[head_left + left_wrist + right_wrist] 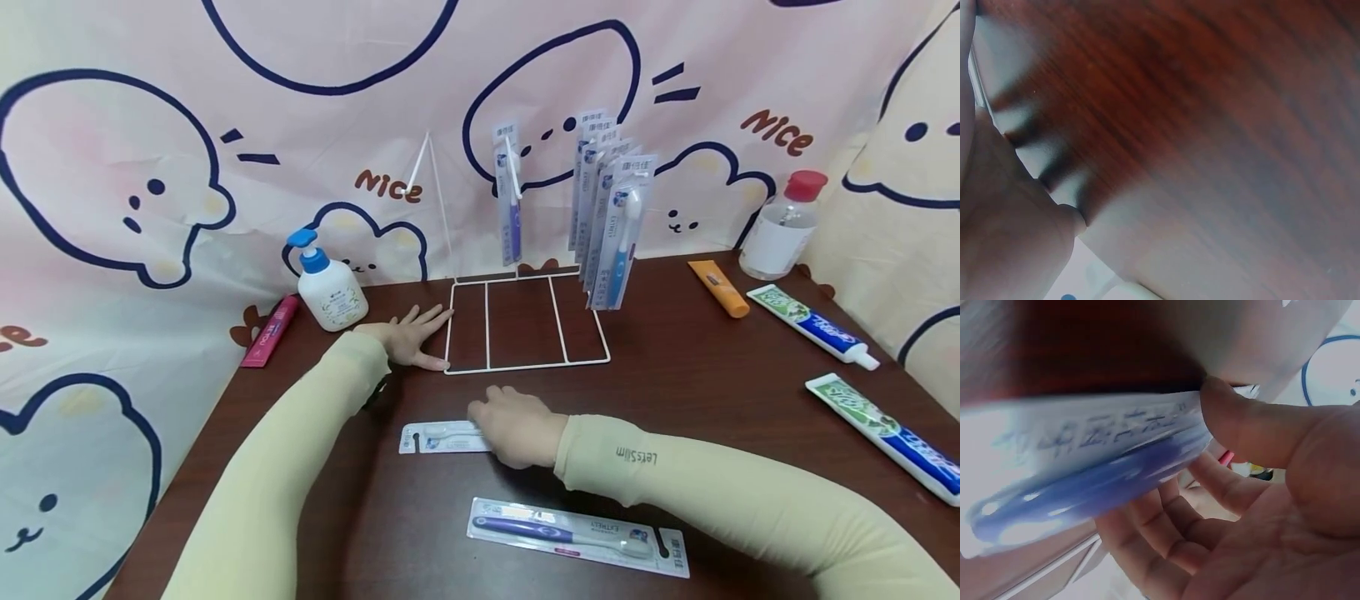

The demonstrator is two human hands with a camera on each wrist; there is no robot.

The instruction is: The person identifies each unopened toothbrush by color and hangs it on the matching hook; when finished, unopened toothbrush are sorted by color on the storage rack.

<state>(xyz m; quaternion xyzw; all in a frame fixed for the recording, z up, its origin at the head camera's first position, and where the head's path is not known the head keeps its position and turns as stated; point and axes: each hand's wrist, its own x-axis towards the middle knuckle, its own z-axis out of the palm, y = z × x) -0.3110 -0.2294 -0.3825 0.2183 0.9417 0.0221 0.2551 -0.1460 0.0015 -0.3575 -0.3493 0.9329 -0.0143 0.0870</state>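
My right hand pinches a packaged toothbrush low over the table. Thumb and fingers are on the pack's edges in the right wrist view, where its purple handle shows. My left hand has its fingers spread, with fingertips right at the left side of a white wire rack. In the left wrist view the left hand lies low by the wooden tabletop. Several packaged toothbrushes hang on the rack's right hook, and another pack on a middle hook. The left hook is bare.
Nearer me lies another packaged toothbrush. A pump bottle and a pink tube stand back left. To the right are an orange tube, two toothpaste tubes and a red-capped bottle. A patterned cloth hangs behind.
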